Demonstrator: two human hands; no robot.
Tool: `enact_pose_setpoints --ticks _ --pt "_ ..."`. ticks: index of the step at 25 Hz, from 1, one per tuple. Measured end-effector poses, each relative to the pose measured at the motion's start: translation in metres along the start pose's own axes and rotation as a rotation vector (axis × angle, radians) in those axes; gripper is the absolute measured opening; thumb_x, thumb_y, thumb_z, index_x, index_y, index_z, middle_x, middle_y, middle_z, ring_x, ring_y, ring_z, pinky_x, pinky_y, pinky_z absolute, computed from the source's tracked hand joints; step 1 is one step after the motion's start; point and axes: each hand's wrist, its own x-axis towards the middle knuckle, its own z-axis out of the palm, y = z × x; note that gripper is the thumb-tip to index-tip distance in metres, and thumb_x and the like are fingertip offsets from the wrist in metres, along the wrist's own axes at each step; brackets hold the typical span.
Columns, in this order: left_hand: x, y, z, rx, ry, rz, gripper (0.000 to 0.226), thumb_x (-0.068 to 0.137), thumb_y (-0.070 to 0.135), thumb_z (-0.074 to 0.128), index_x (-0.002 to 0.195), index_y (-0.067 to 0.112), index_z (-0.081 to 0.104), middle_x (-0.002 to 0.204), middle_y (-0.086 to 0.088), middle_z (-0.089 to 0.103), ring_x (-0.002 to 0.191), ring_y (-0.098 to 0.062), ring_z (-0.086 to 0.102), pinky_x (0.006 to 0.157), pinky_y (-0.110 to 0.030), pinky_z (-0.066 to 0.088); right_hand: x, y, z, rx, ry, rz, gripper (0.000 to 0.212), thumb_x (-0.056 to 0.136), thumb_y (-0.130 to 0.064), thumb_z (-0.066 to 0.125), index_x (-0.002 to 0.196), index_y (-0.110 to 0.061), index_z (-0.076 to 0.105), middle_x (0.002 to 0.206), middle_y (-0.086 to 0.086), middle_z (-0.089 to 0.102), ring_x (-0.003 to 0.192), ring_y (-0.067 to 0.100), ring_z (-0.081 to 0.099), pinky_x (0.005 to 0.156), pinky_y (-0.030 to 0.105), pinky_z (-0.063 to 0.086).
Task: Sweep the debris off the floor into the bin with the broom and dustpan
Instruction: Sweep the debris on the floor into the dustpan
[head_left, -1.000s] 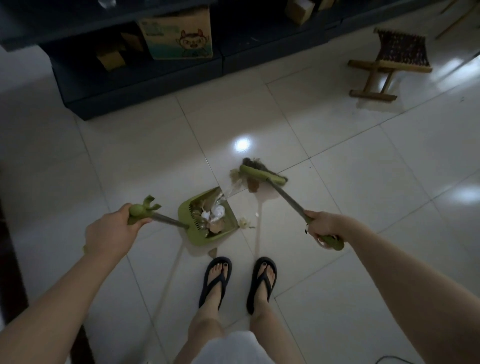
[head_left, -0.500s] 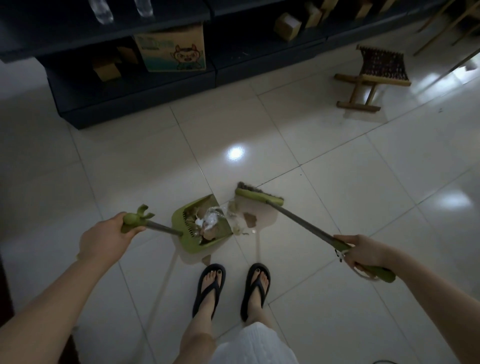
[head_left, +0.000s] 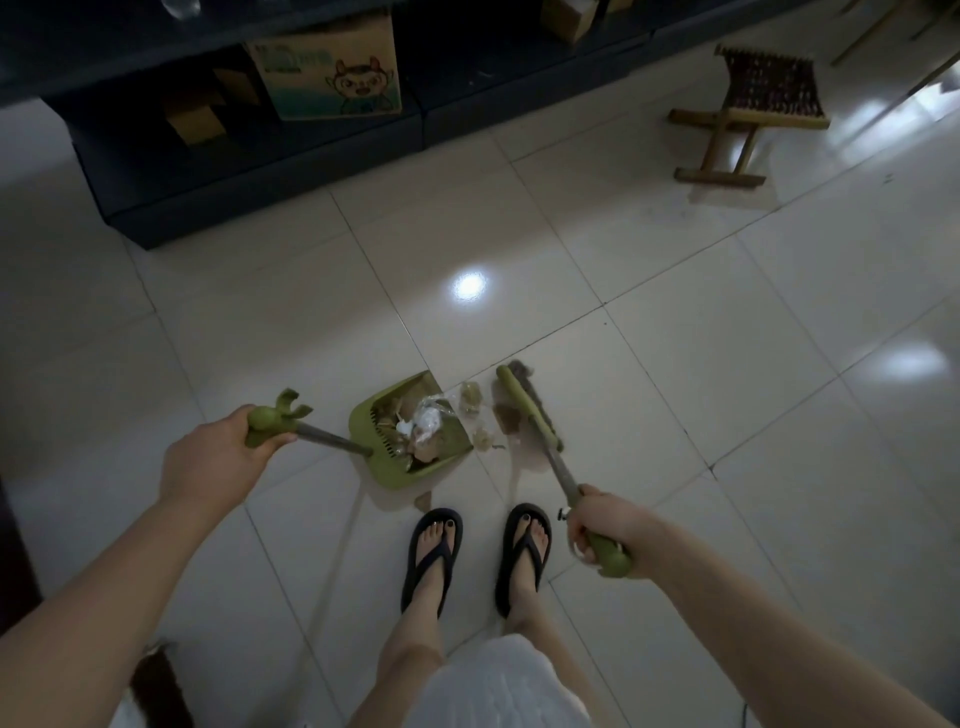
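The top of the dark shelf (head_left: 260, 171) is cut off by the picture's top edge, and so is the cardboard box (head_left: 332, 67) on it. The room is dim, so the small boxes (head_left: 197, 114) in the shadow are hard to make out. The bits in the dustpan (head_left: 410, 431) are too small and mixed up to tell apart. A brown furry thing (head_left: 156, 680) at the bottom left is half hidden by the left arm (head_left: 104, 597).
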Motion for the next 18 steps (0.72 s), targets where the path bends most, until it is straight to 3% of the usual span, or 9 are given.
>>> enact_pose_setpoints --ticks 3,6,12,18 --pt "-0.001 0.004 0.003 0.013 -0.006 0.016 0.044 0.084 0.061 0.055 0.096 0.02 0.063 0.075 -0.01 0.068 0.073 -0.031 0.064 0.057 -0.032 0.04 -0.022 -0.012 0.031 0.055 -0.125 0.006 0.038 0.084 0.007 0.037 0.117 -0.011 0.046 0.054 0.009 0.044 0.025 0.009 0.04 0.032 0.01 0.032" --pt "-0.003 0.007 0.006 0.036 -0.017 0.033 0.044 0.086 0.063 0.052 0.096 0.021 0.062 0.07 -0.004 0.063 0.064 -0.025 0.054 0.053 -0.03 0.037 -0.044 -0.019 0.055 0.047 -0.223 0.012 0.031 0.083 0.007 0.039 0.103 -0.017 0.043 0.05 0.007 0.044 0.027 0.008 0.04 0.032 0.011 0.032" --pt "-0.011 0.004 0.005 -0.021 -0.014 0.042 0.041 0.087 0.061 0.053 0.098 0.023 0.062 0.081 -0.006 0.069 0.072 -0.028 0.06 0.056 -0.03 0.039 -0.063 -0.028 0.028 0.036 -0.256 -0.009 0.055 0.083 0.009 0.037 0.134 -0.013 0.038 0.055 0.007 0.038 0.025 0.009 0.038 0.027 0.01 0.028" --pt "-0.04 -0.015 0.001 -0.117 0.064 -0.051 0.041 0.085 0.058 0.059 0.102 0.021 0.065 0.086 -0.01 0.072 0.085 -0.034 0.066 0.058 -0.031 0.04 -0.063 -0.027 -0.019 -0.103 -0.122 -0.046 0.067 0.079 0.004 0.042 0.138 -0.028 0.035 0.051 0.007 0.042 0.027 0.011 0.038 0.03 0.011 0.028"
